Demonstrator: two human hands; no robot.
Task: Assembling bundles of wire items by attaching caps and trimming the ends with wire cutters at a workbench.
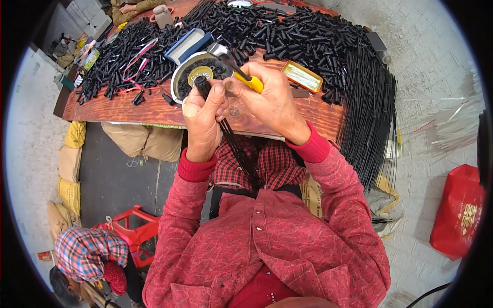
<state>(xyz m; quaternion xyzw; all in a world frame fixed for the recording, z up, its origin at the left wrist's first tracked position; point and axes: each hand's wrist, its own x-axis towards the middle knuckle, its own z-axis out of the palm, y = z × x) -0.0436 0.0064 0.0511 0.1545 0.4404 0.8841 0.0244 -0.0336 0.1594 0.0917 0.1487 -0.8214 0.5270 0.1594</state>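
Observation:
Closed around a bundle of thin black rods (237,149), my left hand (203,115) grips them near a dark round fitting (202,84) at their top. The rods slant down toward my lap. My right hand (267,97) holds a hammer (233,64) by its yellow handle, its silver head tilted up and left, apart from the fitting. Just beyond both hands is a round metal bowl (177,91) of small black parts. Inside it sits a yellow dish (200,75) with tiny shiny pieces.
Black tubular parts (287,36) heap across the wooden table (138,114). Long black rods (367,118) hang over its right edge. A blue box (189,46) and a yellow tin (303,76) of thin pins lie close by. A person (92,254) is at lower left beside a red stool (137,228).

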